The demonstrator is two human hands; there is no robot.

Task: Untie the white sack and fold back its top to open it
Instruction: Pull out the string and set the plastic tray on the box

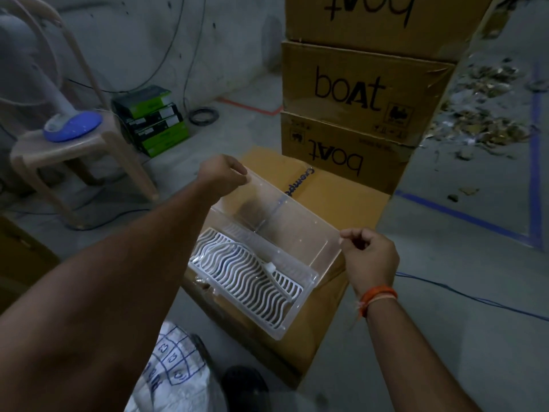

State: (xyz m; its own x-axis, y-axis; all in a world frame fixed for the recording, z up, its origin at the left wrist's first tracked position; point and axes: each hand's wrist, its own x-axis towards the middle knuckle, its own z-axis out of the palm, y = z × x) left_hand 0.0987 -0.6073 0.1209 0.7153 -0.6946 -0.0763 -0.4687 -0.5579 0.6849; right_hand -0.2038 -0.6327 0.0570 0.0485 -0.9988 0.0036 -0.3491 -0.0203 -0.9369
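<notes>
Right now both hands are pinching a clear plastic tray (267,242) by its far rim, the left hand (221,173) at the far-left corner and the right hand (368,258) at the right corner, holding it over a brown carton (332,209). Meanwhile the white sack (175,373) is lying untouched at the near edge by the left forearm. Untying probably has not begun; next, the tray needs setting down so both hands can reach the sack's top.
</notes>
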